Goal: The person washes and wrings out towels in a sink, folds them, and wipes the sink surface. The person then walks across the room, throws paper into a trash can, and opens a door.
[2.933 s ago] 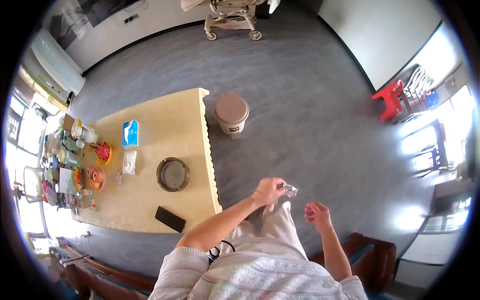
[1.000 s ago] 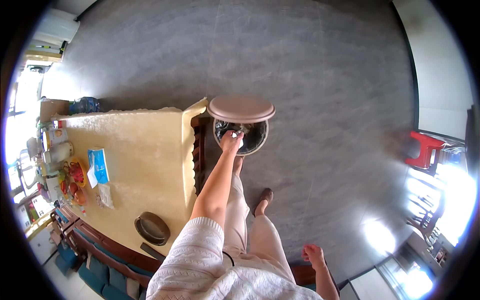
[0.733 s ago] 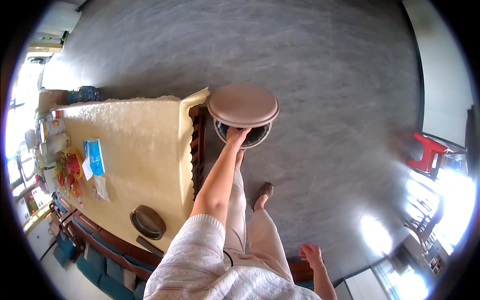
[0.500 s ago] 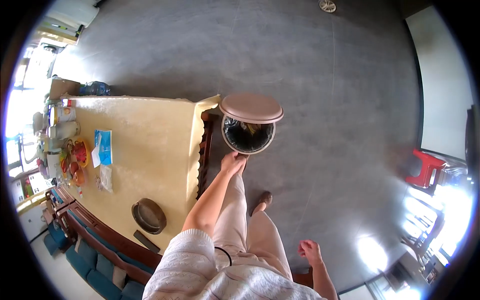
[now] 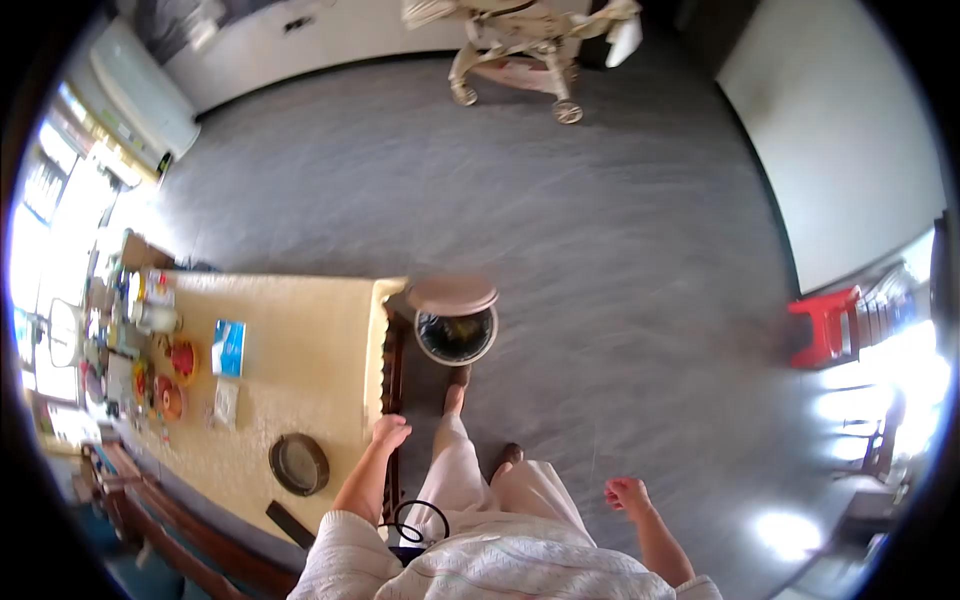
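Observation:
My left hand (image 5: pixel 391 431) is beside the table's right edge, loosely curled with nothing visible in it. Over the floor to my right hangs my right hand (image 5: pixel 627 494), its fingers folded into a fist. Ahead of my left hand, and apart from it, stands a trash bin (image 5: pixel 490 345) with a dark liner. Its round pinkish lid (image 5: pixel 453 295) is raised, and some yellowish stuff shows inside. My forward foot (image 5: pixel 456 385) is at the base of the bin; whether it presses a pedal I cannot tell.
The table (image 5: pixel 300 340) with a yellowish cloth holds a round brown dish (image 5: pixel 299 464), a blue packet (image 5: pixel 228 348), a fruit basket (image 5: pixel 183 361) and several jars. A stroller (image 5: pixel 515 60) stands far ahead, a red stool (image 5: pixel 825 327) at right, a wooden bench (image 5: pixel 160 525) at left.
My left hand has left the bin's near rim and drawn back toward me beside the table. The view has tilted up, bringing the stroller into sight. The lid remains raised.

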The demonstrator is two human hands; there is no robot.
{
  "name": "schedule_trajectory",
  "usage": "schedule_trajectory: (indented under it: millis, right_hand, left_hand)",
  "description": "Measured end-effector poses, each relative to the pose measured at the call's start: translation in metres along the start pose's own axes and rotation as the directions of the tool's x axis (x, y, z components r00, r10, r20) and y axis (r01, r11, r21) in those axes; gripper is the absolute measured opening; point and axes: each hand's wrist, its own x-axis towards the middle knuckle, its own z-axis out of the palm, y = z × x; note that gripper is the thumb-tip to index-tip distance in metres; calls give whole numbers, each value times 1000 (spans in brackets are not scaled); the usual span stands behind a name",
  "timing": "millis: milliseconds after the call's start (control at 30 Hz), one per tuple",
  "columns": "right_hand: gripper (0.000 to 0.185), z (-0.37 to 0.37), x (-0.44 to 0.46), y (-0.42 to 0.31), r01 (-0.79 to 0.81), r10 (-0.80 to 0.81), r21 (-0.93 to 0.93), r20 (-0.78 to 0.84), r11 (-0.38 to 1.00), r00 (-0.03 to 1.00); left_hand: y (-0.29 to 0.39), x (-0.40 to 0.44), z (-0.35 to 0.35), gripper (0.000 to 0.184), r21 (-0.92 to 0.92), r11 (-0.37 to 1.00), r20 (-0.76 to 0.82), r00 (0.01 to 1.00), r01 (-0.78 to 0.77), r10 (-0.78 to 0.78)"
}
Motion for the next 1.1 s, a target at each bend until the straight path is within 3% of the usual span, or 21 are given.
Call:
schedule_trajectory:
  millis: [167, 367, 400, 500, 533, 567, 600, 633, 700, 733, 767, 800, 900, 933, 967, 1000, 1033, 1100]
  right_hand:
    - [16, -28, -27, 35, -34, 45, 107, -98, 994, 994]
    - [15, -58, -34, 82, -236, 264, 157, -189, 959, 946]
    - [17, -60, -29, 88, -223, 256, 175, -201, 959, 945]
    - [15, -74, -4, 69, -277, 277, -7, -58, 961, 959]
    - [13, -75, 35, 78, -83, 80, -321, -24, 943, 997]
    - [12, -76, 71, 92, 115, -94, -590, 67, 799, 993]
    - [10, -89, 66, 33, -23, 25, -490, -3, 871, 1000]
    - [12, -96, 84, 13, 99, -141, -411, -72, 906, 987]
    - [16, -116, 100, -70, 147, -162, -81, -226, 986, 961]
    - [19, -130, 94, -124, 63, -10, 192, -262, 979, 965]
    - [15, -136, 115, -136, 159, -119, 242, -171, 957, 978]
    - [15, -141, 144, -139, 245, -234, 284, -74, 927, 970]
    - [21, -177, 119, -244, 156, -127, 235, -134, 959, 983]
    - [21, -178, 124, -253, 140, -114, 189, -143, 972, 983]
    - [21, -177, 129, -261, 122, -99, 150, -152, 981, 983]
    - [21, -177, 132, -265, 70, -47, 176, -133, 982, 990]
    - [21, -182, 134, -265, 21, 5, 205, -126, 978, 992]
    - [22, -198, 143, -254, -79, 114, 264, -119, 961, 986]
  left_hand:
    - [35, -29, -3, 35, 50, 995, -18, 996, -81, 82]
    - [111, -40, -8, 33, 119, 978, 32, 985, -172, 169]
    - [105, -18, -4, 33, 180, 948, 15, 964, -263, 265]
    - [105, 32, -6, 33, 101, 964, 90, 967, -246, 238]
    - [114, 36, -7, 31, 111, 967, 82, 972, -230, 222]
    - [125, 38, -15, 29, 124, 968, 76, 975, -216, 208]
    - [148, 30, -26, 28, 132, 981, 126, 984, -140, 123]
    - [170, 29, -32, 27, 139, 989, 165, 986, -52, 29]
    - [188, 57, -39, 23, 180, 983, 149, 989, -23, -4]
    - [186, 93, -41, 20, 208, 977, 182, 983, -40, 1]
    - [204, 104, -48, 19, 243, 969, 214, 977, -35, -18]
    - [221, 128, -58, 19, 574, 685, 358, 890, -449, 284]
    - [291, 201, -56, 16, 482, 816, 216, 946, -319, 242]
    - [356, 177, -67, 13, 360, 914, 177, 976, -187, 130]
    - [391, 192, -71, 14, 317, 932, 173, 977, -176, 125]
    - [415, 218, -62, 25, 228, 943, 55, 970, -244, 238]
    - [475, 204, -66, 35, 280, 935, 112, 974, -219, 195]
    - [549, 232, -51, 36, 296, 901, 161, 946, -318, 281]
